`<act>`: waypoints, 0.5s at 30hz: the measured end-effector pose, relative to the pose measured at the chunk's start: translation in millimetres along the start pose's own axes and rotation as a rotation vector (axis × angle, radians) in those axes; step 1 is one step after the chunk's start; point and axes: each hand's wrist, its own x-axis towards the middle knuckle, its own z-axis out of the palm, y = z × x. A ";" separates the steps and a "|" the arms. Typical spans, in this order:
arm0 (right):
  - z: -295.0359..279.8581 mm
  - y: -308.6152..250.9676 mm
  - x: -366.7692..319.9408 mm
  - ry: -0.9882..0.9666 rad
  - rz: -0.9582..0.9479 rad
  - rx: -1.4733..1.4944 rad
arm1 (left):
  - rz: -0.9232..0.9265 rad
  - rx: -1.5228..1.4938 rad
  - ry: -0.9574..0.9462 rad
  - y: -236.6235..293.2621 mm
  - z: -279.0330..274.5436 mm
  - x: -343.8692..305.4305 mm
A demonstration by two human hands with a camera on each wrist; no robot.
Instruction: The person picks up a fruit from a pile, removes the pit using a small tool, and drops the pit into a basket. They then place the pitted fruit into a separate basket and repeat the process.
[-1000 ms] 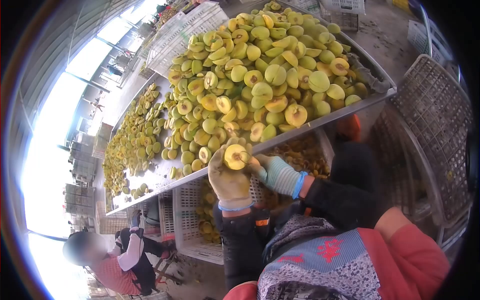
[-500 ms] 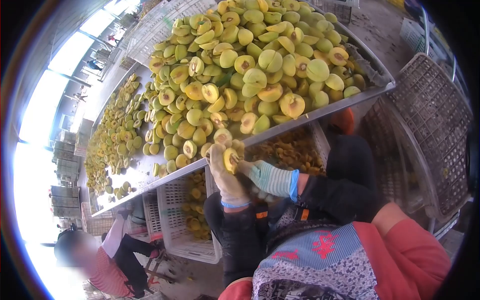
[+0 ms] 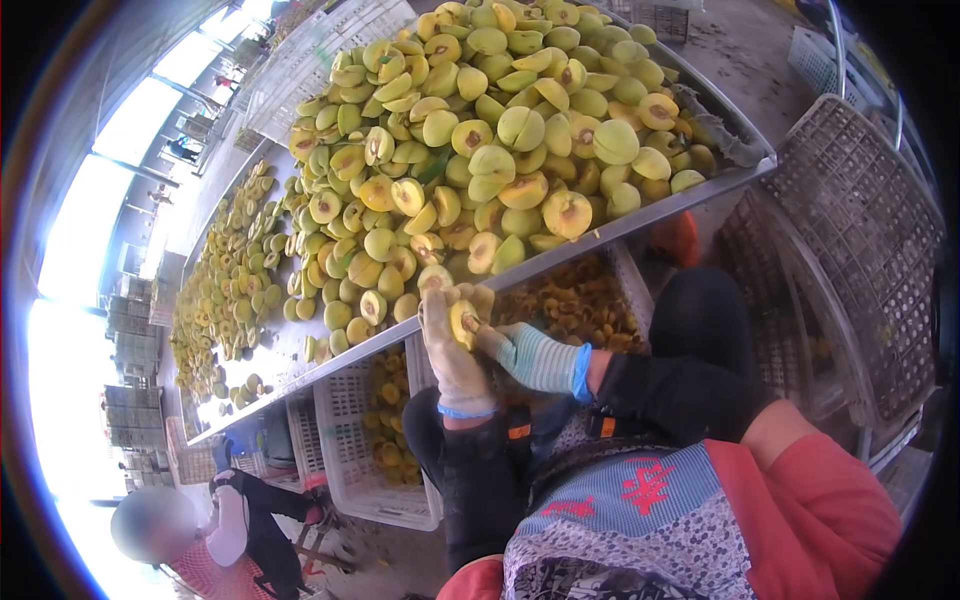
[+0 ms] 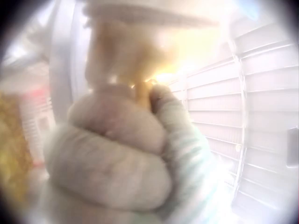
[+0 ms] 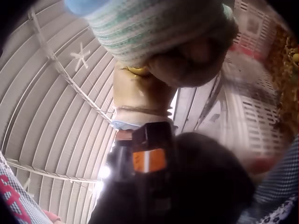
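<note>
In the head view, my gloved left hand [image 3: 457,350] grips a halved yellow-green stone fruit [image 3: 463,322], its cut face tilted toward the right hand. My right hand [image 3: 537,358], in a striped glove, is curled round a small tool; its tan shaft [image 4: 143,95] shows between thumb and forefinger in the left wrist view. The tool's tip meets the cut face and is mostly hidden. Just beyond the hands, a heap of halved fruit [image 3: 520,130] fills the metal table [image 3: 610,232]. The right wrist view shows the left glove [image 5: 142,91] behind the right fingers.
Below the table edge stand a white crate [image 3: 345,440] holding fruit pieces and another bin of darker pieces [image 3: 575,312]. Dirty plastic crates [image 3: 860,240] lean at the right. Another person [image 3: 205,540] sits at the lower left. My knees are close beneath the hands.
The fruit half has turned from facing upward to facing the right hand, with the tool at its cut face. The head view has shifted slightly; both hands stay together.
</note>
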 end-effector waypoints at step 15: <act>-4.1 -19.2 -11.6 0.084 0.015 -0.116 | -0.037 0.023 -0.067 7.3 6.2 -10.2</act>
